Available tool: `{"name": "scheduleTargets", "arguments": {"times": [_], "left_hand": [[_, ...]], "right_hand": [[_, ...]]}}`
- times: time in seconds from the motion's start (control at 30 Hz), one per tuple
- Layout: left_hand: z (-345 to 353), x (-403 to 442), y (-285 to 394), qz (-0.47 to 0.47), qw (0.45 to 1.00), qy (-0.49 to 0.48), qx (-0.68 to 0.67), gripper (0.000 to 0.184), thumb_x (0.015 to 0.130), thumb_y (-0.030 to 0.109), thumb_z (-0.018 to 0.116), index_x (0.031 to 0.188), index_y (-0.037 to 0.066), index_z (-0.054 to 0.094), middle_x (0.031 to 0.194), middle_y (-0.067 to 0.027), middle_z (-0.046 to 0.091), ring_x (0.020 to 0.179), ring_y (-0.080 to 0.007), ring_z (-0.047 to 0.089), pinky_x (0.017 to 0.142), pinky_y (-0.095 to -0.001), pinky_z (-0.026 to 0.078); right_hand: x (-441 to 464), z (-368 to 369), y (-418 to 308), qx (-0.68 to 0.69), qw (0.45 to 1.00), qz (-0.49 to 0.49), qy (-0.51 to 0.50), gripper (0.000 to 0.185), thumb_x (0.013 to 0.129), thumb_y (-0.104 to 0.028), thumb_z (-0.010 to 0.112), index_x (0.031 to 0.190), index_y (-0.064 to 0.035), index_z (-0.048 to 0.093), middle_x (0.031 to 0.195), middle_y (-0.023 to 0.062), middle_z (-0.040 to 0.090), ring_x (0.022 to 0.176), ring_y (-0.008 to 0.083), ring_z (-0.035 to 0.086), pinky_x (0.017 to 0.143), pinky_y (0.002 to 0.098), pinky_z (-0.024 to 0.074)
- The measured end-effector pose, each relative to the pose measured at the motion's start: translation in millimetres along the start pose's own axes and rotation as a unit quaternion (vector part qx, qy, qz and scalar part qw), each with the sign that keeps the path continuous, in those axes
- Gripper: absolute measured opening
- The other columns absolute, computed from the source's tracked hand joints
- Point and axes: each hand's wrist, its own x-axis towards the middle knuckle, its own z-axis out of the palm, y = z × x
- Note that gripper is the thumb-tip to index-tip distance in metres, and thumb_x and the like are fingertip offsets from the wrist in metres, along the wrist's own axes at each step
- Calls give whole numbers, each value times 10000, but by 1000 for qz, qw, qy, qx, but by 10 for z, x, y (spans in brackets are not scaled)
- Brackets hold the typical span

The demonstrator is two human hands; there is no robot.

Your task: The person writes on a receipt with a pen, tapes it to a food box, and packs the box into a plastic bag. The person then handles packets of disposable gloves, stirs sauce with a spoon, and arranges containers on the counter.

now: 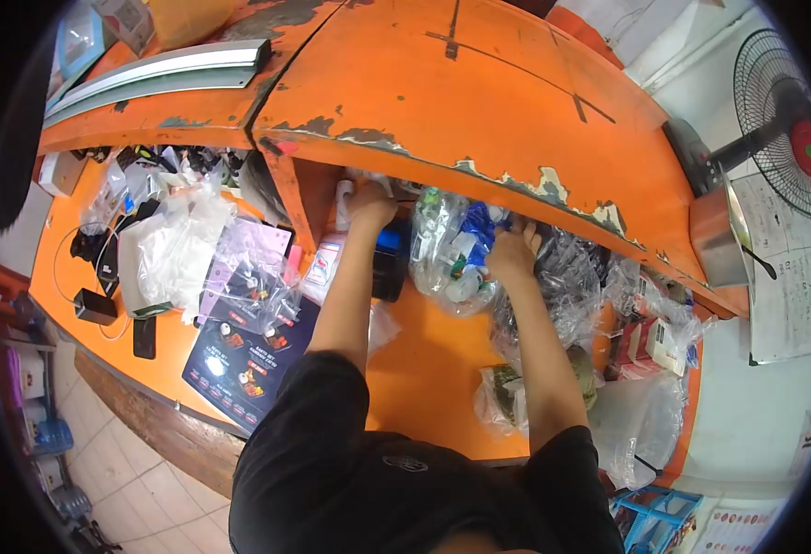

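My left hand (pixel 372 205) reaches under the edge of the orange counter top (pixel 479 83), beside a white bottle (pixel 343 205); its fingertips are hidden in the shelf space. My right hand (pixel 514 251) is at a clear plastic bag (pixel 435 249) with white and green items in it and a blue wrapper (pixel 479 231). Its fingers are partly spread, touching the bag's right side. Between the hands stands a dark blue and black container (pixel 388 263). A white packet (pixel 322 270) lies left of my left forearm.
Dark menu sheets (pixel 244 369), a phone (pixel 144 338) and white plastic bags (pixel 184 245) lie at the left. Grey plastic bags (pixel 567 286) and a red and white box (pixel 644 349) are at the right. A fan (pixel 784 129) stands beyond the counter.
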Motion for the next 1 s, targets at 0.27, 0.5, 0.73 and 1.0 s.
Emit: {"name": "scheduleTargets", "arguments": {"times": [0.27,0.5,0.73,1.0], "left_hand": [[-282,-1044,1212,312,891,-19,-330,69,698,14,548,764,-4,540,824,-247,562,753,-429,557,649,-466,451],[1100,-596,1109,283,936,-142,-154,527,593,35,746,1078,-39,555,1059,-262,594,1004,-385,581,871,-395,474],[1255,-336,1291,292,922,-254,24,287,736,101,581,978,-47,619,1068,-268,605,1007,-346,599,879,-413,466],[585,-91,992,524,818,-218,99,371,837,106,445,1160,-68,498,1103,-276,567,1016,-390,560,872,-435,438]], "right_hand": [[95,135,107,-20,998,28,58,616,774,-243,615,1302,20,439,1412,187,345,1331,373,243,979,451,319],[136,254,334,-12,979,36,202,349,738,-148,601,1047,10,634,1297,166,480,1248,361,353,974,445,346],[-512,-419,238,164,969,-29,181,341,718,-20,537,1054,27,562,1083,222,549,1061,391,472,967,452,364],[-2464,-317,236,317,916,-204,134,230,800,-159,560,975,-11,535,1111,164,524,1040,339,499,872,442,409]]}}
